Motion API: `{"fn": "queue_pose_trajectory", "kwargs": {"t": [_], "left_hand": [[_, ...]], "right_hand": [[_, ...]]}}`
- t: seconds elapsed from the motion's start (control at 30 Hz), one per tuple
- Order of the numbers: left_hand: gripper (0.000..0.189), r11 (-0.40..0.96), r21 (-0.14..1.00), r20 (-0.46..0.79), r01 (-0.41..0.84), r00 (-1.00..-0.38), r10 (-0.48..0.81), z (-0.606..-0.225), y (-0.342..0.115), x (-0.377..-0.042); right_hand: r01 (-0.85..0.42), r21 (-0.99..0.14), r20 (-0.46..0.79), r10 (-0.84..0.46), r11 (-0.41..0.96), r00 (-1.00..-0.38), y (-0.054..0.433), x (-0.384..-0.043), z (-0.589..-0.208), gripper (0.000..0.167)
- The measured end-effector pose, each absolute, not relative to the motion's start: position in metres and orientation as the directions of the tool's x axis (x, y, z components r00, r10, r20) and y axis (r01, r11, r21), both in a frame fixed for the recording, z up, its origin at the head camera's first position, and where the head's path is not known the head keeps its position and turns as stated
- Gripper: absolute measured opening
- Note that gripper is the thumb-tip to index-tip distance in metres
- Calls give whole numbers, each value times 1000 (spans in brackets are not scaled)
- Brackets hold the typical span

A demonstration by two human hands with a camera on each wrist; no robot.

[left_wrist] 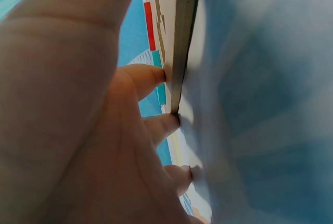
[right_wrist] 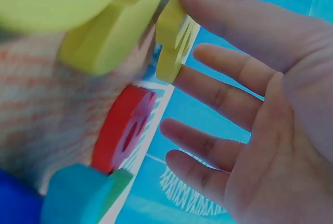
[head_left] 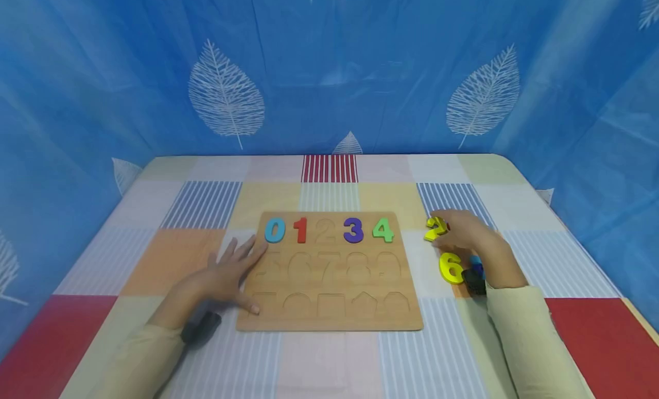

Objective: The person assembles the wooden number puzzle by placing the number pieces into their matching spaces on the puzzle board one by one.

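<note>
Yellow numeral 2 (head_left: 436, 230) is pinched by the right hand (head_left: 467, 232) near the yellow 6 (head_left: 444, 268), right of the wooden number board (head_left: 336, 285). Fingers spread, the left hand (head_left: 225, 277) touches the board's left side.

We log a tan wooden board (head_left: 329, 323) with a light blue 0 (head_left: 268, 231), red 1 (head_left: 301, 231), purple 3 (head_left: 356, 231) and light green 4 (head_left: 388, 232). We tag 2 (head_left: 437, 231) and 6 (head_left: 444, 268) both yellow. Right wrist view, we get a red piece (right_wrist: 115, 130). Tablecloth (head_left: 329, 359): patchwork, we note pale pink, cream, orange, solid red, blue-and-white stripes, red-and-white stripes. Curtain (head_left: 329, 73) blue, white leaf print. We mark sleeves (head_left: 530, 342) beige, wrist cameras (head_left: 202, 328) black.
</note>
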State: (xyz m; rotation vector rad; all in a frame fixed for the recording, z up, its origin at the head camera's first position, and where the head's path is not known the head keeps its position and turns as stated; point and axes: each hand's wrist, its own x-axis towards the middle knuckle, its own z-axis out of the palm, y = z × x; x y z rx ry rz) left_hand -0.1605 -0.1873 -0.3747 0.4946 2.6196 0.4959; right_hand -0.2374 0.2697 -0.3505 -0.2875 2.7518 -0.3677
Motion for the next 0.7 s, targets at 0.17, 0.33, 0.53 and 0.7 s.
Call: {"fn": "queue_pose_trajectory", "kwargs": {"t": [0.17, 0.33, 0.53, 0.7], "left_hand": [[124, 876, 409, -339, 256, -849, 406, -373, -191, -161], [123, 872, 412, -344, 263, -842, 416, -373, -194, -160], [123, 875, 411, -345, 255, -845, 408, -372, -193, -160], [123, 875, 415, -353, 248, -843, 406, -372, -192, -160]], "right_hand": [[-179, -286, -268, -258, 941, -928, 256, -237, -342, 64], [-236, -286, -232, -306, 929, -923, 241, -235, -340, 64], [-321, -283, -178, -378, 904, -909, 223, -238, -328, 62], [-334, -282, -191, -394, 899, -899, 204, -240, -319, 61]]}}
